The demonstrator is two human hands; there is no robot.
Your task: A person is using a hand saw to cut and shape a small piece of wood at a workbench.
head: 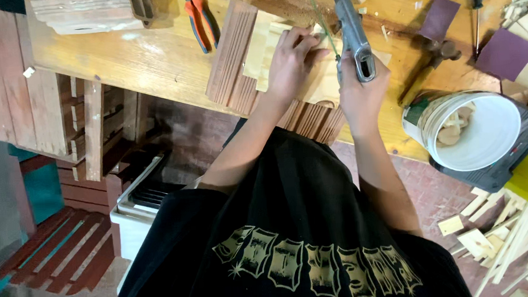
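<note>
Left hand pins the wood, right hand holds the grey tool over it.

I see my left hand [292,59] lying on pale wood pieces [268,49] at the bench [151,64] edge, fingers loosely bent, pressing them down, probably so they cannot slide. My right hand [360,92] is wrapped tight round the grey tool [354,38], which points away just beside the left fingers. Ribbed brown boards [232,54] lie beneath; a white bucket [474,131] stands well right.
</note>
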